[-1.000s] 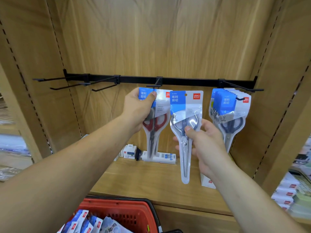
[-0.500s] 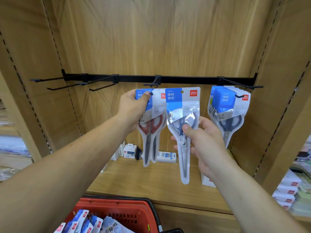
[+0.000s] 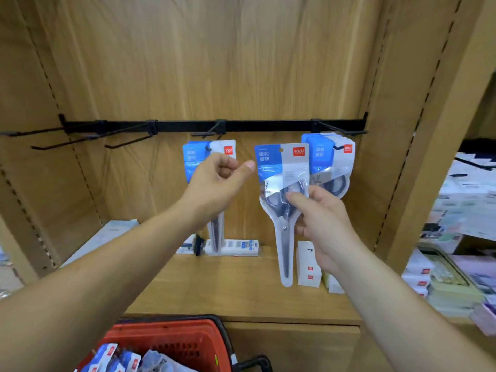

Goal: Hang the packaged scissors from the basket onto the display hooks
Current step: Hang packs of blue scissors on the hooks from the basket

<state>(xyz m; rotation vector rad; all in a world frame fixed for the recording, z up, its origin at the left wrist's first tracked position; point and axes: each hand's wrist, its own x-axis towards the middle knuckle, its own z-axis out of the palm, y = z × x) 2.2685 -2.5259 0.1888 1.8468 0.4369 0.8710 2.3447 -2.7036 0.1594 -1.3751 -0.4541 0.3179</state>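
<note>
left hooks free, right hook crowded with packs

This is a shop, a stationery aisle by the look of it. The wall in front is a wood-grain display bay with slotted uprights down its sides, and a black rail across it carries wire display hooks. Packaged scissors hang from two of those hooks, each in a clear pouch with the same blue header card and red brand logo, several deep on the right one. Small white boxed goods stand on the wooden shelf below. A red plastic shopping basket sits low in front, holding more such packs. The neighbouring bay to the right is stacked with paper goods.
</note>
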